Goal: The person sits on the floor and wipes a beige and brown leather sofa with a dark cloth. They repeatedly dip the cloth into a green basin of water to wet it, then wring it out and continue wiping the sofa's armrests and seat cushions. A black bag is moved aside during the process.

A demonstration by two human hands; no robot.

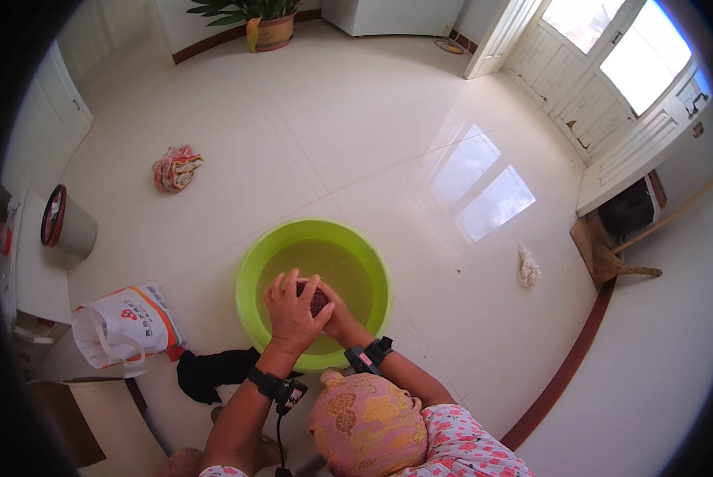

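A lime-green plastic basin [380,286] with cloudy water [350,268] stands on the tiled floor before me. Above the water, my left hand [292,313] and my right hand [337,319] press a dark reddish, bunched cloth [313,297] between them. The left palm lies over it with spread fingers; the right hand cups it from the other side. Much of the cloth is hidden behind my fingers. Both wrists wear black straps with small devices. My knee in pink-and-yellow patterned fabric [368,423] is close to the basin's near rim.
Left of the basin lie a black garment [219,372] and a white printed bag [133,328]. Beyond them stands a grey waste bin [79,229]. A crumpled reddish bundle [177,169] and a crumpled white piece [528,266] are on the floor. A broom [607,262] leans at the right wall.
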